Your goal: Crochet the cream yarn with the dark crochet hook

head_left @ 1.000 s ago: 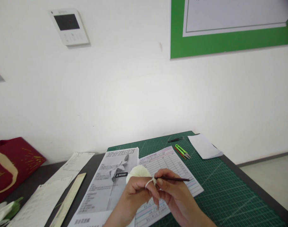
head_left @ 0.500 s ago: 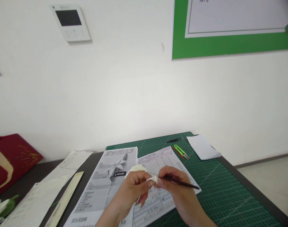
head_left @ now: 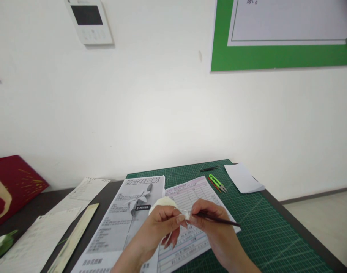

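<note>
My left hand (head_left: 162,224) pinches a small white crochet piece (head_left: 185,215) between thumb and fingers, with white yarn running from it. My right hand (head_left: 210,223) is closed on a thin dark crochet hook (head_left: 219,220), whose tip meets the white piece. A cream ball of yarn (head_left: 163,202) lies just behind my left hand on the printed sheets. Both hands hover over a pink form sheet (head_left: 190,197) on the green cutting mat (head_left: 261,223).
A grey instruction sheet (head_left: 130,216) lies left of the form. Green snips (head_left: 216,181), a dark tool (head_left: 210,168) and a white paper (head_left: 243,177) sit at the mat's far edge. A ruler (head_left: 73,239), papers and a red bag (head_left: 11,185) lie left. The wall is close behind.
The view has shifted slightly. My hands have come closer together, the hook now slopes down to the right, and the yarn ball shows less behind my left hand.
</note>
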The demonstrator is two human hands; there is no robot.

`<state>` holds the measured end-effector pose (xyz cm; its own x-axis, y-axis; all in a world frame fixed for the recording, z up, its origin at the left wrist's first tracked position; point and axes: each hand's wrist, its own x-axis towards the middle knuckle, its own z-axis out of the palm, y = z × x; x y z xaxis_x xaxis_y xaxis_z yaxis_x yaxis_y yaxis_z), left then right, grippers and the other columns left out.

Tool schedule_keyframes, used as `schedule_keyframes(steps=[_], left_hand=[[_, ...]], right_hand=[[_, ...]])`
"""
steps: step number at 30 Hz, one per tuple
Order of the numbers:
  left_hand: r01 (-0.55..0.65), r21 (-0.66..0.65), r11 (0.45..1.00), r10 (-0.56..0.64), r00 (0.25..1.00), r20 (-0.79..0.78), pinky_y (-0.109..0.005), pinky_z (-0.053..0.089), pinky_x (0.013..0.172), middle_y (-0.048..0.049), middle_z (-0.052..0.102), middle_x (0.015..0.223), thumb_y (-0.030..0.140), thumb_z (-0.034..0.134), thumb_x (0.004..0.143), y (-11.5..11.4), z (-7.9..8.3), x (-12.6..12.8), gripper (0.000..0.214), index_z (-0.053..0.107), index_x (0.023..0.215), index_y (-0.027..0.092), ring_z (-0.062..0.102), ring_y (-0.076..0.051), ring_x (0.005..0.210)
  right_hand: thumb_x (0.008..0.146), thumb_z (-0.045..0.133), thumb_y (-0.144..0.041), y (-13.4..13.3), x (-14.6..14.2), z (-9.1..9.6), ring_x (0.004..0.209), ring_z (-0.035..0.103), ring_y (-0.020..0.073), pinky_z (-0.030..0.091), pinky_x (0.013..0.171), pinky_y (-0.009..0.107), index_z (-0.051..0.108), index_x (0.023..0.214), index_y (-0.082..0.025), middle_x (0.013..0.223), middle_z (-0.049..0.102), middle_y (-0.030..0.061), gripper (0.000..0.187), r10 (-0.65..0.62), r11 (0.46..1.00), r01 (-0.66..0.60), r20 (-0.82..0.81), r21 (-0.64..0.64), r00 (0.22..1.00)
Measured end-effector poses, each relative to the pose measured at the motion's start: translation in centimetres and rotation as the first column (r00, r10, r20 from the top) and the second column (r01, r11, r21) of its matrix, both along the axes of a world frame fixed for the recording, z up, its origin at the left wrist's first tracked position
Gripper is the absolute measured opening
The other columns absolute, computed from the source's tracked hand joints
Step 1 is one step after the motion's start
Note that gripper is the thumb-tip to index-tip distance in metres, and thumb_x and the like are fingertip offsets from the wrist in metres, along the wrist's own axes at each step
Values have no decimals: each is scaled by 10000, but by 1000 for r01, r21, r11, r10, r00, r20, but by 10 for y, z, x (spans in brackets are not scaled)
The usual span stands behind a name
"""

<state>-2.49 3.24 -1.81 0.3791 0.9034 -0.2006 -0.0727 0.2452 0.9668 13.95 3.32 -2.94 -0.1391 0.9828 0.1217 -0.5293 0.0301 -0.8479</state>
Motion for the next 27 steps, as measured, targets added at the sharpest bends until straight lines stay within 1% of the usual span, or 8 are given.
schedule_keyframes(steps=[4, 9, 12, 16, 18, 20, 23, 27], left_hand=[[-84, 2, 996, 84, 994, 64, -212, 131, 351, 26, 464, 338, 295, 705, 615, 0, -2, -1, 226, 638, 500, 113, 285, -26, 295], [-198, 1, 980, 195, 969, 148, -222, 109, 358, 25, 546, 401, 272, 615, 545, -3, -10, 1, 153, 534, 473, 164, 277, -31, 300], [-134, 20, 991, 131, 984, 120, -224, 120, 357, 29, 511, 388, 287, 597, 553, -2, -10, 0, 172, 514, 466, 164, 279, -35, 305], [82, 51, 995, -81, 997, -12, -214, 151, 359, 58, 427, 392, 386, 637, 602, 3, -2, -10, 262, 550, 513, 156, 261, -40, 325], [214, 54, 975, -206, 971, -120, -213, 203, 374, 63, 435, 431, 393, 697, 581, 6, 3, -17, 264, 632, 634, 142, 316, -59, 358], [296, 63, 953, -273, 931, -242, -213, 234, 405, 60, 450, 472, 342, 737, 570, 9, 5, -22, 262, 676, 713, 131, 355, -74, 414], [291, 125, 949, -225, 897, -380, -213, 276, 475, 47, 473, 547, 299, 691, 653, 11, 5, -25, 165, 680, 699, 141, 381, -91, 516], [243, 214, 946, -127, 886, -447, -222, 312, 548, 24, 539, 691, 260, 680, 682, 11, 4, -30, 256, 688, 928, 191, 430, -124, 625]], right_hand=[[523, 829, -122, -2, -1, -3, 528, 590, 84, 451, 524, 166, 697, 601, -191, 542, 659, -42, 168, 36, 996, -45, -102, -81, 994], [460, 857, -129, -5, -4, -6, 461, 617, 97, 510, 499, 192, 685, 563, -181, 492, 641, -44, 207, 83, 978, -116, -188, -175, 979], [455, 861, -129, -5, -5, -7, 438, 618, 96, 518, 482, 190, 686, 566, -181, 476, 638, -47, 213, 66, 978, -104, -207, -180, 976], [488, 847, -109, -5, -2, -5, 456, 625, 89, 505, 483, 170, 691, 580, -178, 498, 657, -43, 194, 82, 983, -111, -185, -149, 979], [499, 841, -106, -5, -1, -4, 466, 619, 83, 499, 486, 162, 696, 592, -177, 509, 658, -46, 187, 93, 984, -116, -172, -131, 981], [502, 841, -111, -5, 0, -3, 471, 613, 81, 503, 490, 166, 697, 602, -176, 520, 656, -48, 186, 102, 985, -123, -166, -125, 981], [499, 842, -113, -5, 1, -2, 465, 605, 82, 514, 488, 179, 691, 607, -169, 533, 656, -45, 194, 110, 979, -131, -140, -154, 984], [490, 849, -126, -3, 4, 0, 467, 613, 89, 538, 494, 195, 676, 608, -160, 537, 662, -36, 212, 117, 964, -141, -113, -226, 987]])
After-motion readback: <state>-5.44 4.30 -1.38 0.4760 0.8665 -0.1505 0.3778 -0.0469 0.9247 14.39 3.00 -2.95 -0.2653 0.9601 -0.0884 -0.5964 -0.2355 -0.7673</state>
